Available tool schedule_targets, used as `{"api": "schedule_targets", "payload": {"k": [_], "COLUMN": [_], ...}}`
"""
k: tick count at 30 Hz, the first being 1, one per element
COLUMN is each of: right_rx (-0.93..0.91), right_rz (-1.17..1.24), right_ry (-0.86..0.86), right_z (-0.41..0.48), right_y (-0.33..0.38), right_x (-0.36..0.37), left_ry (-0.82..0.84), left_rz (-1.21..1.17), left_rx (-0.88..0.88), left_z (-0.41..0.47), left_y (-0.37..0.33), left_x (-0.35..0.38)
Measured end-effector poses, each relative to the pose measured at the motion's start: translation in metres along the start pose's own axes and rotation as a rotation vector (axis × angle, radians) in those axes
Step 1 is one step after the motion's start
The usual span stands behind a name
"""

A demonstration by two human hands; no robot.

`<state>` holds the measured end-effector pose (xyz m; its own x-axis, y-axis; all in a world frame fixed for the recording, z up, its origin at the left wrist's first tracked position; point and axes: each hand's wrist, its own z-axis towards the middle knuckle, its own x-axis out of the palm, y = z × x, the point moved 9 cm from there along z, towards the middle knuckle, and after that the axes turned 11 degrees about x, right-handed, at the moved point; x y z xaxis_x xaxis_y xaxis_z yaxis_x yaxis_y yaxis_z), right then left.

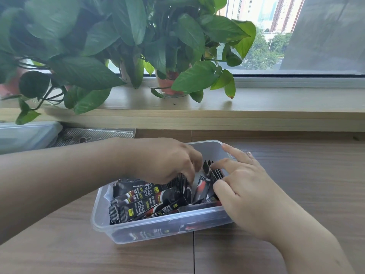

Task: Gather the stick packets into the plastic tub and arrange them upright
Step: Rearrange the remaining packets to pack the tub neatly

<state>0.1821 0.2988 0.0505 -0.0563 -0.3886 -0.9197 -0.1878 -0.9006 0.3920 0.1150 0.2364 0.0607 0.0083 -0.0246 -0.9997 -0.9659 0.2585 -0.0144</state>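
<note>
All of the work is happening on the wooden table (296,175), where the clear plastic tub (126,234) is sitting in front of me. Inside it, the instant-coffee stick packets (142,204) are mostly lying flat and crisscrossed toward the left end, while a small upright row (212,173) is standing toward the far right corner. I am bracing that row with my right hand (245,186), fingers straight and gripping nothing, the forefinger lifting above the rim. My left hand (164,159) is curling down and, as far as I can judge, pinching one packet (its fingertips are hidden among the wrappers). To do this well, I am aiming for a firm brace and feeding in one packet at a time, so the row is not toppling.
</note>
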Motion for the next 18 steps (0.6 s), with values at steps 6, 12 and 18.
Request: {"api": "schedule_targets", "payload": {"k": [6, 12, 18], "right_rx": [-0.040, -0.029, -0.058], "right_rz": [0.187, 0.513, 0.620], "right_ry": [-0.070, -0.185, -0.237], "right_z": [0.002, 0.002, 0.002], "right_y": [-0.004, -0.021, -0.027], "right_x": [-0.006, -0.021, -0.025], "left_ry": [0.040, 0.047, 0.449], "left_rz": [0.088, 0.130, 0.377], "left_rx": [0.025, 0.021, 0.071], "left_z": [-0.006, 0.015, 0.040], "left_y": [-0.008, -0.018, -0.020], "left_x": [0.007, 0.003, 0.020]}}
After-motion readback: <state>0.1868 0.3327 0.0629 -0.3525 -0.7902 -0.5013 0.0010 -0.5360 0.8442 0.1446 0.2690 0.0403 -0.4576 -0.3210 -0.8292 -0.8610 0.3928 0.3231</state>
